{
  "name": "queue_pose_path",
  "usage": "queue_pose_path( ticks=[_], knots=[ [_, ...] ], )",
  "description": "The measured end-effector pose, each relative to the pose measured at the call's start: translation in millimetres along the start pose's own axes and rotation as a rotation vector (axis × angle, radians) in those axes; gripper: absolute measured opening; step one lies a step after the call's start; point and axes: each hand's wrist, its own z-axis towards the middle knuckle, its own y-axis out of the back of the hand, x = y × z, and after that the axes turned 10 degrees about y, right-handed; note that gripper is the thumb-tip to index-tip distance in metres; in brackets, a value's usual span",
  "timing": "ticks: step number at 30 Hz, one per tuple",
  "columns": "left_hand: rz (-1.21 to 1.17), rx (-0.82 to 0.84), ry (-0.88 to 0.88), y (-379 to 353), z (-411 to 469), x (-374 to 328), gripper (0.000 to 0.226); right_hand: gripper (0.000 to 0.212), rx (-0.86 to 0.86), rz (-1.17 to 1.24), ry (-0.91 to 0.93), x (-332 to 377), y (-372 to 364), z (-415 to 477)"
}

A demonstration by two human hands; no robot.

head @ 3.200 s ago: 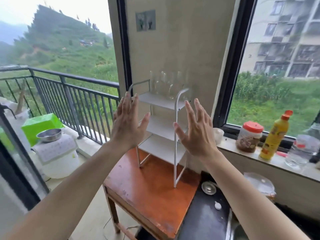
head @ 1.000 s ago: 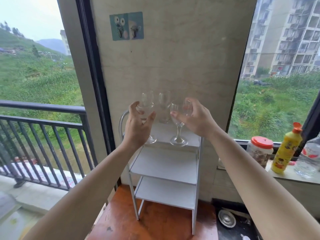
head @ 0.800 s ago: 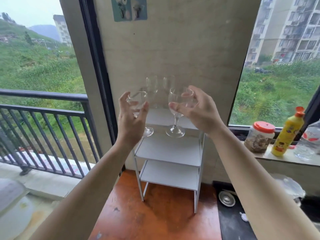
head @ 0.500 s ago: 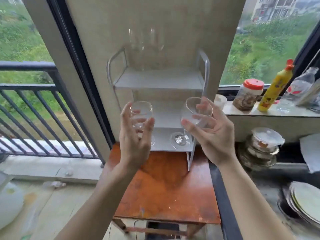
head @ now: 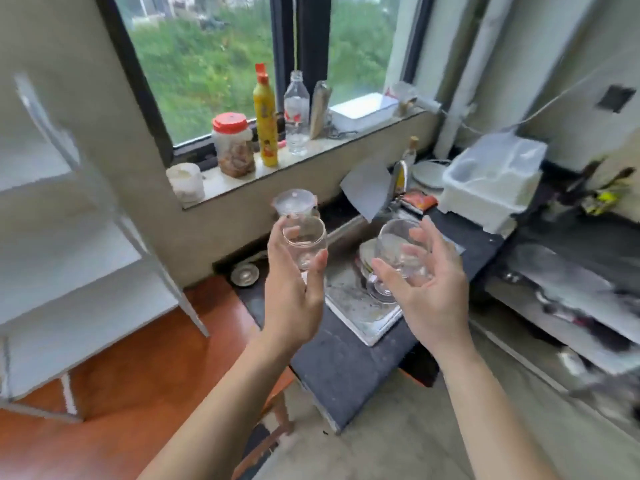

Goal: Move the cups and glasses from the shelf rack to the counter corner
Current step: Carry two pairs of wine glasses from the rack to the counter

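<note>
My left hand (head: 294, 299) grips a clear stemmed glass (head: 304, 242) by its bowl, held upright over the dark counter's (head: 346, 368) left end. My right hand (head: 429, 296) holds a second clear stemmed glass (head: 394, 245), its foot showing below my thumb, above the sink area. The white shelf rack (head: 79, 258) stands blurred at the far left on the orange wooden table (head: 138, 393); its visible shelves look bare. The top of the rack is out of frame.
The window sill (head: 346, 142) carries a red-lidded jar (head: 233, 145), a yellow squeeze bottle (head: 265, 119), a clear plastic bottle (head: 296, 112) and a white cup (head: 185, 181). A white foam box (head: 491, 181) sits at the back counter corner. Plates and a lidded container (head: 294, 202) lie near the sink.
Both hands lifted a stemmed glass each off the rack's top shelf and carried them right. The view has swung from the rack to the counter and sink.
</note>
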Motion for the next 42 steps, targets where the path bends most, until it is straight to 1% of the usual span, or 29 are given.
queue_pose_path(
  ticks=[3, 6, 8, 12, 16, 20, 25, 30, 34, 38, 42],
  knots=[
    [-0.037, 0.135, -0.074, -70.5, -10.5, -36.7, 0.067, 0.088, -0.181, -0.025, 0.002, -18.4, 75.5, 1.4],
    [-0.089, 0.224, -0.145, -143.8, -31.4, -71.6, 0.063, 0.091, -0.321, -0.054, -0.025, -41.6, 153.5, -3.1],
    [-0.123, 0.263, -0.176, -196.4, -47.9, -96.1, 0.060, 0.089, -0.383, -0.058, -0.029, -58.8, 207.3, -6.2],
    [-0.181, 0.351, -0.196, -305.5, -83.6, -147.3, 0.062, 0.082, -0.472, -0.121, -0.030, -91.5, 324.1, -5.8],
    [-0.203, 0.488, -0.223, -400.7, -111.7, -196.2, 0.065, 0.082, -0.546, -0.211, -0.051, -116.7, 429.2, -1.2],
    [-0.251, 0.582, -0.246, -477.4, -133.0, -235.0, 0.062, 0.081, -0.630, -0.253, -0.055, -140.3, 509.5, 11.7],
    [-0.253, 0.685, -0.287, -590.7, -147.0, -260.9, 0.061, 0.086, -0.715, -0.351, -0.081, -187.9, 598.4, 30.1],
    [-0.337, 0.805, -0.292, -732.2, -157.3, -294.7, 0.058, 0.085, -0.775, -0.447, -0.119, -240.9, 696.0, 56.8],
    [-0.426, 0.959, -0.276, -847.1, -167.5, -346.6, 0.056, 0.084, -0.869, -0.546, -0.157, -267.7, 788.3, 87.0],
    [-0.466, 1.133, -0.328, -947.7, -180.4, -402.1, 0.063, 0.083, -0.979, -0.648, -0.159, -280.8, 876.4, 108.7],
    [-0.438, 1.256, -0.365, -1024.7, -205.8, -445.7, 0.075, 0.083, -1.108, -0.718, -0.199, -294.7, 948.6, 112.1]
  ],
)
